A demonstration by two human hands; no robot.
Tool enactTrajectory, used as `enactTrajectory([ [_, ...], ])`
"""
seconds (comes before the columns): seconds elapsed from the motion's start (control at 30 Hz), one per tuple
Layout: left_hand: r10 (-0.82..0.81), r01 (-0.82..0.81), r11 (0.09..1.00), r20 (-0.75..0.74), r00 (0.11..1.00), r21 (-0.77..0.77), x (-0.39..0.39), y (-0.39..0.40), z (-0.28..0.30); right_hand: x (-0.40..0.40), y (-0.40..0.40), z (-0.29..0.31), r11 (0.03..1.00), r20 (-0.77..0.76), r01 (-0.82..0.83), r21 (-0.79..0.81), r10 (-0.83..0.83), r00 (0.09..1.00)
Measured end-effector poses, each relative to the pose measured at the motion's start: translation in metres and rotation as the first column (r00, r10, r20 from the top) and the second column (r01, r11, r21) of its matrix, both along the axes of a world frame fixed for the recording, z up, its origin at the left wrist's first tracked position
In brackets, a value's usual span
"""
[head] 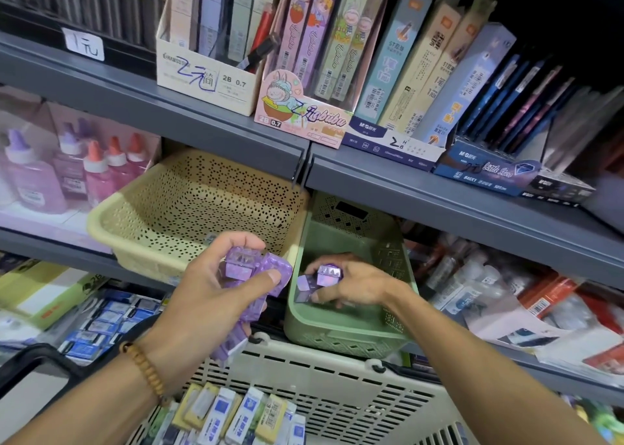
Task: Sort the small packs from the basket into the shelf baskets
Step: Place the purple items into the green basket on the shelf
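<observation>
At far left, glue bottles (pixel 40 174) with purple and orange caps stand on the middle shelf, outside the task. Beside them, the perforated beige shelf basket (pixel 189 208) sits tilted forward; no packs can be made out in it from this view. In front of its lower edge, the left hand (pixel 216 296) grips a bunch of small purple packs (pixel 256 269), fingers and thumb curled around them, with more of the bunch hanging below the palm. A beaded bracelet (pixel 145 367) circles that wrist. Below, the slotted cream carrying basket (pixel 337 394) holds rows of yellow and white-blue packs (pixel 236 414) awaiting sorting. To the right, the green shelf basket (pixel 344 330) receives the right hand (pixel 351 282), which pinches one purple pack (pixel 329 274) inside the basket; a second loose purple pack (pixel 305 282) lies just beside it. The step in hand appears to be placing purple packs into the green basket. To perform it well, lower the pack to the basket floor before releasing, set it next to its neighbour rather than dropping it, and keep the left grip firm, since the hanging packs could slip into the carrying basket below. Transfer one pack at a time between hands. At far right, assorted packaged stationery (pixel 506 289) crowds the shelf.
</observation>
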State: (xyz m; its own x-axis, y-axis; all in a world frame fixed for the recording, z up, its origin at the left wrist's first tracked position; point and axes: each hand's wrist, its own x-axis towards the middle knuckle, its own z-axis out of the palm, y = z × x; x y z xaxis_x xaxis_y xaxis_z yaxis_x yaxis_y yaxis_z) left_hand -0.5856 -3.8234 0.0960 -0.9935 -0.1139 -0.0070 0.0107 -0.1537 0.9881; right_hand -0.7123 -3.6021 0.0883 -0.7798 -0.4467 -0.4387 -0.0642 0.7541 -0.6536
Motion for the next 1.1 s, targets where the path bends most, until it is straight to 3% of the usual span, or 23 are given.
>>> enactTrajectory([
  [0.2, -0.01, 0.01, 1.0, -0.002, 1.0, 0.0, 0.0, 0.0, 0.001, -0.008, 0.011, 0.016, 0.965, -0.039, 0.049, 0.256, -0.041, 0.998],
  [0.3, -0.016, 0.016, 1.0, 0.001, 1.0, 0.01, -0.001, 0.0, 0.001, -0.016, 0.003, 0.023, 0.954, 0.058, 0.015, 0.3, -0.034, 0.998],
  [0.4, -0.028, 0.028, 0.999, 0.007, 1.0, 0.021, -0.002, 0.0, 0.0, -0.022, -0.008, 0.017, 0.956, 0.116, 0.076, 0.285, -0.113, 0.987],
  [0.5, -0.038, 0.038, 0.999, 0.0, 0.999, 0.026, -0.002, -0.002, -0.002, -0.026, -0.009, 0.013, 0.961, 0.066, 0.243, 0.132, -0.253, 0.965],
  [0.57, -0.044, 0.044, 0.999, 0.003, 0.999, 0.026, -0.003, -0.003, -0.003, -0.026, -0.001, 0.013, 0.972, -0.028, 0.206, 0.113, -0.204, 0.979],
  [0.67, -0.038, 0.037, 0.999, 0.013, 0.999, 0.026, -0.004, -0.003, -0.006, -0.02, 0.014, 0.011, 0.925, -0.297, 0.146, 0.35, -0.038, 0.954],
  [0.73, -0.039, 0.038, 0.999, 0.02, 0.999, 0.023, -0.004, -0.003, -0.006, -0.014, 0.018, 0.005, 0.875, -0.243, 0.068, 0.48, 0.058, 0.968],
  [0.83, -0.047, 0.046, 0.998, 0.014, 0.999, 0.041, -0.002, 0.0, -0.003, -0.009, 0.019, -0.003, 0.913, -0.109, 0.009, 0.407, 0.039, 0.993],
  [1.0, -0.028, 0.028, 1.0, 0.03, 0.999, 0.005, -0.001, -0.001, -0.002, -0.007, 0.021, -0.01, 0.973, -0.139, 0.075, 0.217, -0.046, 0.989],
  [1.1, -0.027, 0.027, 1.0, 0.03, 0.999, 0.005, -0.001, -0.001, -0.002, -0.004, 0.015, -0.009, 0.954, -0.18, 0.085, 0.286, -0.034, 0.983],
])
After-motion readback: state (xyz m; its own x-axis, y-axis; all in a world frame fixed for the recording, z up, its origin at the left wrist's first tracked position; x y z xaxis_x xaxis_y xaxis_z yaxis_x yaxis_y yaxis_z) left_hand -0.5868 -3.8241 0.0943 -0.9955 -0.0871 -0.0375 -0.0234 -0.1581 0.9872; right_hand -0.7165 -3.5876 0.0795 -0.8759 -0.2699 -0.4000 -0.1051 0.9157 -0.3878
